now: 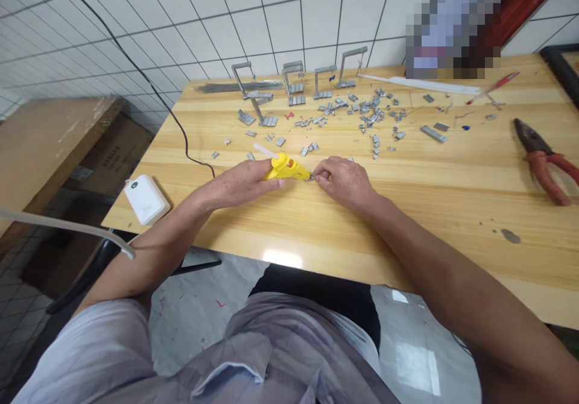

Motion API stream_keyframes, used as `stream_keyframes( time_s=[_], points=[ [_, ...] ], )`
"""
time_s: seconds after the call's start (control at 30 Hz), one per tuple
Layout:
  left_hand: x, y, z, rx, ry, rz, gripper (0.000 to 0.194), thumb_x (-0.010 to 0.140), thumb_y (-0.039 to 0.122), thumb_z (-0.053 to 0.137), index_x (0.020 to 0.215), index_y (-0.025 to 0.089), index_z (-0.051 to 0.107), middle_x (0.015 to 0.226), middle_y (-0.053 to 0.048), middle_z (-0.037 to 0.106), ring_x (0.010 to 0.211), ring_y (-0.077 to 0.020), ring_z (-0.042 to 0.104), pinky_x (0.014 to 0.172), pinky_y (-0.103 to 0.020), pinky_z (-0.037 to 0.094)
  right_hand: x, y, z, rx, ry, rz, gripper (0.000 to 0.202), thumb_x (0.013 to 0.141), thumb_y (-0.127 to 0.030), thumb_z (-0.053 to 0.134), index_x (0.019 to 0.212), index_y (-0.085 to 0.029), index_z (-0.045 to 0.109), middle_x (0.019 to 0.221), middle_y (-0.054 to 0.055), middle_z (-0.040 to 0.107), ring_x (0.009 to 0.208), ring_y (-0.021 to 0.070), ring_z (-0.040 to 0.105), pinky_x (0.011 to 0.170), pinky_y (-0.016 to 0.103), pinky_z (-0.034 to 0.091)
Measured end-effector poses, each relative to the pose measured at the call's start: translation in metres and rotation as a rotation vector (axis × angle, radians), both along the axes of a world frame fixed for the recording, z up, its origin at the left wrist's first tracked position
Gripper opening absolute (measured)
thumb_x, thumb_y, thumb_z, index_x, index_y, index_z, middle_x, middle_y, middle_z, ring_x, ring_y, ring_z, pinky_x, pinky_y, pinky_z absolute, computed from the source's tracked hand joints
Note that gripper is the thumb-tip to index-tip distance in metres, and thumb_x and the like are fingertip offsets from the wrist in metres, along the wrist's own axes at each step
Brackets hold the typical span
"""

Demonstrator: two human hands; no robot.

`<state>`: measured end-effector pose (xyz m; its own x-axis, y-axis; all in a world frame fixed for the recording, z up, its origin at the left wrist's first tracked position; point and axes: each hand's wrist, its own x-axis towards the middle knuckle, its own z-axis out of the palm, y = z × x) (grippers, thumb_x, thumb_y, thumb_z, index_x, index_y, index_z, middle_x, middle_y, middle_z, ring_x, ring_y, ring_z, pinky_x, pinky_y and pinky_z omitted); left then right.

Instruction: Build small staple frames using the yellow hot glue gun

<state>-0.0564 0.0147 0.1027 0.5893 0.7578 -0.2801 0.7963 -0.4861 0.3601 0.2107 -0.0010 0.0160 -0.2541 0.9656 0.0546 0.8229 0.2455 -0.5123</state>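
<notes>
My left hand [244,182] is closed around a yellow hot glue gun [289,167], with a whitish glue stick [265,149] jutting from its back end. The nozzle points right, toward the fingertips of my right hand [344,181]. Those fingertips are pinched together right at the nozzle, on a small grey piece that is mostly hidden. Just beyond the hands lie small grey pieces [310,149] on the wooden table [280,223].
Several grey bent-strip stands [322,83] line the back near the tiled wall. Many grey scraps [373,111] lie in front of them. Red-handled pliers [543,163] and a red pen [493,87] are at right. A white power bank [147,199] sits at the left edge, near a black cable [181,129].
</notes>
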Motion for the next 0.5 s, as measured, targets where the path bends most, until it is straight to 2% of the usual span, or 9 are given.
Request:
stream_keyframes(
  time_s=[0.13,0.3,0.5],
  points=[
    [-0.005,0.005,-0.002,-0.036,-0.033,0.004,0.040,0.108,0.057,0.052,0.117,0.022,0.069,0.092,-0.004,0.073,0.085,-0.0231,0.071,0.077,-0.030,0.055,0.001,0.001,-0.002,0.008,0.001,0.002,0.024,0.098,-0.017,0.063,0.106,-0.026,0.083,0.110,0.006,0.083,0.103,0.0244,0.071,0.078,0.033,0.044],
    [-0.004,0.011,0.006,-0.141,-0.038,0.051,0.040,0.105,0.060,0.054,0.106,0.023,0.069,0.078,-0.003,0.066,0.068,-0.0205,0.065,0.065,-0.029,0.052,0.000,0.000,-0.002,0.008,-0.010,0.000,0.024,0.099,-0.017,0.062,0.106,-0.026,0.084,0.111,0.006,0.083,0.104,0.0246,0.072,0.077,0.033,0.043],
    [-0.002,0.014,0.006,-0.195,-0.054,0.047,0.046,0.103,0.064,0.054,0.114,0.023,0.071,0.082,-0.003,0.067,0.069,-0.0208,0.067,0.064,-0.029,0.053,-0.002,-0.001,0.004,-0.025,-0.031,-0.004,0.026,0.099,-0.016,0.062,0.108,-0.025,0.084,0.115,0.007,0.083,0.107,0.0255,0.073,0.079,0.034,0.043]
  ],
)
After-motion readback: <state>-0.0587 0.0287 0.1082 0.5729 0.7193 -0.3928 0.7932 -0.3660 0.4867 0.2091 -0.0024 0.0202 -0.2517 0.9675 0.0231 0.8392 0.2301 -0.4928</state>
